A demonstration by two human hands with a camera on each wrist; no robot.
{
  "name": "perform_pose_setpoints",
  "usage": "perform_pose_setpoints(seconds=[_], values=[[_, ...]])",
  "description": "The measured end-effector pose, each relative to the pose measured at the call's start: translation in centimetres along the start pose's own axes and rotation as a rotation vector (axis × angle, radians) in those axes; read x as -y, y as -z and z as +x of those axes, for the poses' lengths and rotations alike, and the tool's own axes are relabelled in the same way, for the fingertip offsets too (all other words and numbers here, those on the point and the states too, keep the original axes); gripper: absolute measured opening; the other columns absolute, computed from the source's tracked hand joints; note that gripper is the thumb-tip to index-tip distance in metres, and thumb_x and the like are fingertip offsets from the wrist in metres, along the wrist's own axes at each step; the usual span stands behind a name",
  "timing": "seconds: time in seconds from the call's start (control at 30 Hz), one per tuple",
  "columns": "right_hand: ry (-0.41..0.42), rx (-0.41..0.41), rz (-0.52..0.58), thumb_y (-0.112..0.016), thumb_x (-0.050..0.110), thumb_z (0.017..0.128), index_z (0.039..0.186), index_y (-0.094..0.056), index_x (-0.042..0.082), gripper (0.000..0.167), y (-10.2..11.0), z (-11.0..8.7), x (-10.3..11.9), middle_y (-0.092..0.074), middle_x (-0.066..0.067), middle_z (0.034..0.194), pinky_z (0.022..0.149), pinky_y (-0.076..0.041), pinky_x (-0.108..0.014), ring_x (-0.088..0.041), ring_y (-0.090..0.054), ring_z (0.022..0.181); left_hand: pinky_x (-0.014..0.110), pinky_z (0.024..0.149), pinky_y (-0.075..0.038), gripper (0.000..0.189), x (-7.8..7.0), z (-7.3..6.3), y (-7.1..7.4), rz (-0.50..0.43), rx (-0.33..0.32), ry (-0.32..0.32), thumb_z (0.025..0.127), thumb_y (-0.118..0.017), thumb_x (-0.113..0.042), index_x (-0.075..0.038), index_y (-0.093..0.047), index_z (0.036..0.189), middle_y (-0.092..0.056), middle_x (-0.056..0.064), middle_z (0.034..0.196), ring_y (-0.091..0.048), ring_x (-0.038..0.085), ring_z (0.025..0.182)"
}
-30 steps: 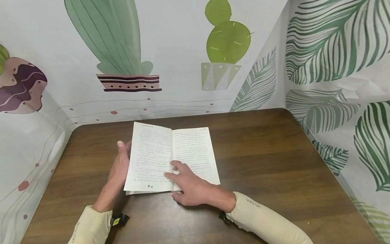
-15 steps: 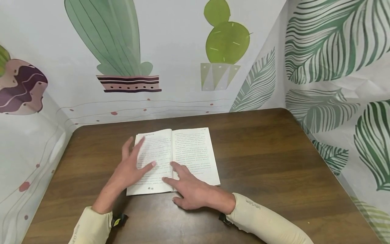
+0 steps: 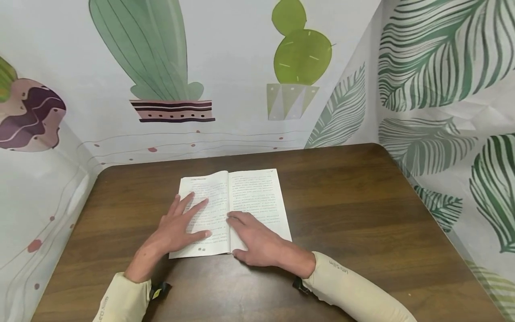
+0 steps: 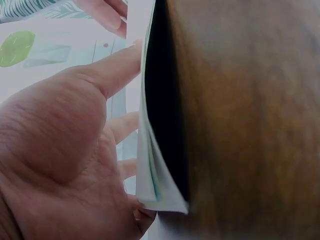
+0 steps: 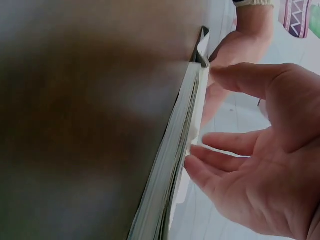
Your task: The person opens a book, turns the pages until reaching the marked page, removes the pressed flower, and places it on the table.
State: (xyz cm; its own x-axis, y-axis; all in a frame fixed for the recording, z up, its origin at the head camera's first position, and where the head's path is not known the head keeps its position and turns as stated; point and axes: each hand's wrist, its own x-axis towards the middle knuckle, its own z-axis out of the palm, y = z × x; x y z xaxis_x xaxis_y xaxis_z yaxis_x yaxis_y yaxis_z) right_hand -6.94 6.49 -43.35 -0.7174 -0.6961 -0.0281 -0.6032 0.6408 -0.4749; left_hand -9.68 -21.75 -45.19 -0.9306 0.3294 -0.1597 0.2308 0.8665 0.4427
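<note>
A book (image 3: 257, 188) lies open on the brown wooden table, both pages covered in small print. My left hand (image 3: 175, 230) rests on the left page with fingers spread and thumb pointing toward the spine. In the left wrist view the left hand (image 4: 65, 135) has its fingertips on the page, and the page edges fan apart a little at a corner. Fingers extended, my right hand (image 3: 259, 241) touches the lower part of the book beside the centre fold. The right wrist view shows the right hand (image 5: 260, 160) over the thick stack of pages (image 5: 172, 150).
The wooden table (image 3: 346, 201) stretches out on both sides of the book. Behind it hangs a white wall covering (image 3: 237, 58) printed with cacti, and leaf patterns (image 3: 446, 53) cover the right side.
The lifted left page has come down flat. My left hand moved from beneath its outer edge onto the page, then slid toward me; the right hand shifted slightly at the fold.
</note>
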Motion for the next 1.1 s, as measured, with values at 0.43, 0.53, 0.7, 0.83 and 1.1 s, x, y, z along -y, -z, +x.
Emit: perform_pose_setpoints(seconds=[0.43, 0.53, 0.7, 0.83, 1.1], values=[[0.012, 0.004, -0.139, -0.090, 0.029, 0.087, 0.144, -0.063, 0.004, 0.069, 0.5, -0.2, -0.4, -0.046, -0.012, 0.163, 0.124, -0.034, -0.035, -0.025, -0.044, 0.152, 0.088, 0.107, -0.020, 0.090, -0.1, 0.2, 0.0, -0.006, 0.006, 0.007, 0.093, -0.075, -0.059, -0.029, -0.034, 0.168, -0.009, 0.015, 0.178, 0.003, 0.053, 0.160], [0.021, 0.010, -0.123, -0.090, 0.029, 0.088, 0.142, -0.065, 0.004, 0.064, 0.7, -0.3, -0.4, -0.048, -0.012, 0.162, 0.124, -0.034, -0.034, -0.025, -0.044, 0.151, 0.088, 0.107, -0.020, 0.091, -0.1, 0.1, -0.1, -0.001, 0.005, 0.007, 0.093, -0.075, -0.059, -0.028, -0.035, 0.168, -0.009, 0.016, 0.177, 0.002, 0.053, 0.160], [0.065, 0.017, -0.111, -0.084, 0.023, 0.093, 0.131, -0.071, 0.003, 0.044, 1.0, -0.6, -0.8, -0.053, -0.011, 0.159, 0.123, -0.035, -0.034, -0.024, -0.047, 0.150, 0.087, 0.107, -0.020, 0.090, -0.1, 0.1, 0.0, 0.004, 0.001, 0.008, 0.093, -0.076, -0.058, -0.028, -0.035, 0.167, -0.010, 0.016, 0.177, 0.002, 0.054, 0.159], [0.140, -0.009, -0.121, -0.079, 0.015, 0.096, 0.110, -0.076, 0.005, 0.018, 1.0, -0.9, -1.1, -0.060, -0.011, 0.150, 0.120, -0.039, -0.032, -0.023, -0.052, 0.146, 0.088, 0.107, -0.021, 0.089, -0.1, 0.0, 0.0, 0.013, -0.002, 0.004, 0.093, -0.075, -0.058, -0.027, -0.036, 0.167, -0.011, 0.016, 0.177, 0.001, 0.054, 0.159], [0.270, -0.120, -0.145, -0.065, -0.001, 0.096, 0.074, -0.061, 0.014, 0.027, 1.0, -1.6, -1.8, -0.073, -0.004, 0.121, 0.103, -0.053, -0.027, -0.014, -0.070, 0.116, 0.088, 0.105, -0.022, 0.090, 0.0, 0.0, -0.4, -0.002, -0.026, -0.016, 0.092, -0.076, -0.060, -0.027, -0.037, 0.167, -0.013, 0.017, 0.177, 0.000, 0.054, 0.159]])
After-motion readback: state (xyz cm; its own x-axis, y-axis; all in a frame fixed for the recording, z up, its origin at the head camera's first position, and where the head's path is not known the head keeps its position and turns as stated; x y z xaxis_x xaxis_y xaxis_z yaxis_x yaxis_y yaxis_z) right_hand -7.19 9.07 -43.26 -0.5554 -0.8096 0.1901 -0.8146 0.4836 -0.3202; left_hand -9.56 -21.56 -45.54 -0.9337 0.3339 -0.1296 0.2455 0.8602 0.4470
